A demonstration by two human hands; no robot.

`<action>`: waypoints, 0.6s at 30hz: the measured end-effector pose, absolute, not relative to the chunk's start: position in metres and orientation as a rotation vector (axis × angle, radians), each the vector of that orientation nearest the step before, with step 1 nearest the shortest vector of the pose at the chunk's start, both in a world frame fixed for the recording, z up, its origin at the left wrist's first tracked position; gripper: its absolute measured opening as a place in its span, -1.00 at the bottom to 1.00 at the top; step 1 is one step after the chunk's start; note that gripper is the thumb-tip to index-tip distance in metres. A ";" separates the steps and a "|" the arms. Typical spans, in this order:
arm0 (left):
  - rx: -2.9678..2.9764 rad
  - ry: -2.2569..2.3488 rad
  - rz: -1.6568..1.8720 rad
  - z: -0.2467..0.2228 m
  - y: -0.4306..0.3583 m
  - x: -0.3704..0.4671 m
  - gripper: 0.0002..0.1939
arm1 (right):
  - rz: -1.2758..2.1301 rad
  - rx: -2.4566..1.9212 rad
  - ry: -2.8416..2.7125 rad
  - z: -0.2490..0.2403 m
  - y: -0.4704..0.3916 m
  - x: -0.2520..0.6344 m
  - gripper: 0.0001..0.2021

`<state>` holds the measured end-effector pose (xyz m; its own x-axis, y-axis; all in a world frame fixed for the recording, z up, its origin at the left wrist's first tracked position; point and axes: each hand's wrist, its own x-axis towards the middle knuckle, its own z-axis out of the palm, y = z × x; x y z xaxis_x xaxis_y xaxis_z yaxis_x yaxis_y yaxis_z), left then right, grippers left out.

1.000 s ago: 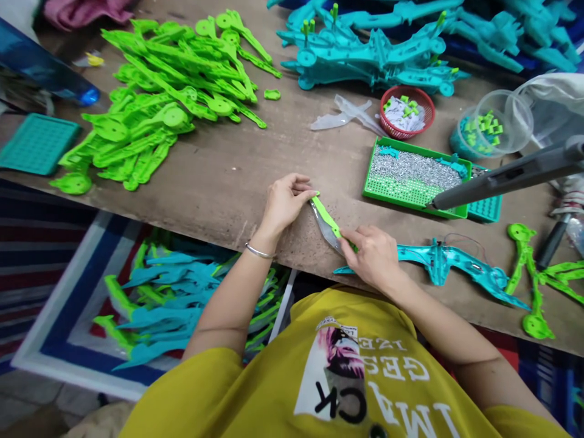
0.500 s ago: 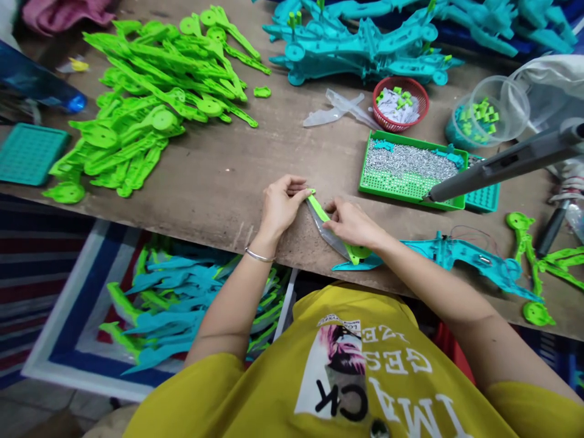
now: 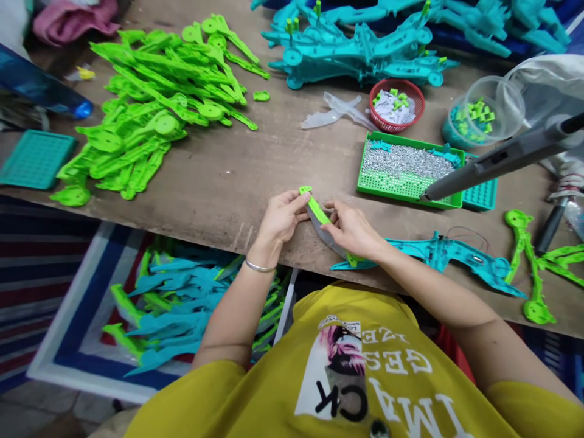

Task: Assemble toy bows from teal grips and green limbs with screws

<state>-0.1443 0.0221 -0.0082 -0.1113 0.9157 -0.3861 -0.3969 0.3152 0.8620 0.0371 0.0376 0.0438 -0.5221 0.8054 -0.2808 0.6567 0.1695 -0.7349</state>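
Between my hands is a long green plastic part [image 3: 318, 210] with a clear, milky blade-shaped piece [image 3: 325, 236] along its lower left side. My left hand [image 3: 283, 218] pinches the part's far tip between thumb and fingers. Around its middle, my right hand [image 3: 351, 230] is closed, thumb on the near side; it hides some of the part's wide lower end. Under my right wrist, a turquoise plastic shell [image 3: 456, 252] with thin wires lies along the table's front edge.
Green arms [image 3: 168, 103] lie heaped at left, turquoise shells [image 3: 356, 55] at the back. A green tray [image 3: 410, 194] of small screws sits right, under a hanging grey screwdriver [image 3: 497, 161]. Behind are a red basket [image 3: 396, 125] and clear tub [image 3: 469, 125]. Below the edge, a bin holds finished-looking pieces [image 3: 177, 304].
The green part has turned slightly, showing more of its far tip. My left hand has shifted a little down and changed its pinch; my right hand stays on the part.
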 end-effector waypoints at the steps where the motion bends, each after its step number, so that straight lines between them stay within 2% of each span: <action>1: 0.548 1.193 1.242 -0.006 0.023 -0.143 -0.45 | 1.379 -1.414 -2.239 0.043 0.042 0.038 -0.59; 4: 0.553 1.200 1.314 -0.001 0.028 -0.140 -0.45 | 1.731 -1.291 -2.124 0.037 0.058 0.039 -0.72; 6: 0.567 1.212 1.369 0.001 0.030 -0.135 -0.46 | 1.843 -1.249 -2.023 0.034 0.065 0.040 -0.77; 10: 0.543 1.210 1.429 0.002 0.013 -0.115 -0.48 | 1.898 -1.225 -1.887 0.033 0.067 0.043 -0.82; 15: 0.507 1.169 1.212 0.002 -0.032 -0.074 -0.39 | 1.917 -1.207 -1.828 0.035 0.066 0.044 -0.85; 18: 0.486 1.182 1.177 -0.001 -0.043 -0.057 -0.45 | 1.852 -1.196 -1.869 0.034 0.066 0.043 -0.85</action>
